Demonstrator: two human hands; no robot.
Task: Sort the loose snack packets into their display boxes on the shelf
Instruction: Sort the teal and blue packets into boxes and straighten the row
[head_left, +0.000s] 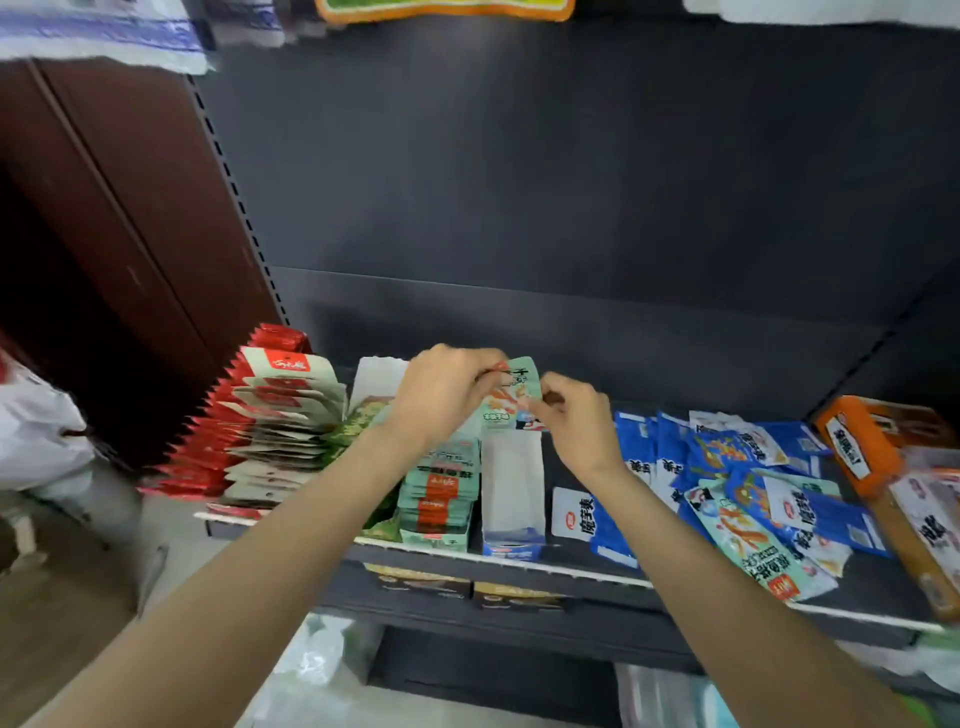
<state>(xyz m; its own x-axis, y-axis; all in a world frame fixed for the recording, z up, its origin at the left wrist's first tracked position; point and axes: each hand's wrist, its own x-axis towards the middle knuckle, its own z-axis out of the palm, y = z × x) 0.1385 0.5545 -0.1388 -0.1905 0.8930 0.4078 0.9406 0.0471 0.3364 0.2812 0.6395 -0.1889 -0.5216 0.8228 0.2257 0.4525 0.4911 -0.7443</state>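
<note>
**Both hands on one green packet, above the boxes**

I'm holding a pale green snack packet (511, 395) up w/ both hands, over the middle of the shelf (587, 574). My left hand (441, 395) is gripping its upper left edge, fingers curled & pinching it. My right hand (569, 418) is pinching its right edge btwn thumb & fingers. The packet is sitting above the far end of a white & blue display box (511, 493), which is standing open just right of a green display box (439, 493) that's carrying a row of matching green-and-orange packets.

Left of those, a big fan of red & cream packets (270, 431) is leaning at the shelf's left end. A white box (376, 382) is standing far behind the green one; contents too blurred to tell. On the right, a loose pile of blue packets (727, 483) is lying spread over the shelf, overlapping each other. Far right, an orange display box (872, 441) is lying tilted near the shelf corner.
</note>
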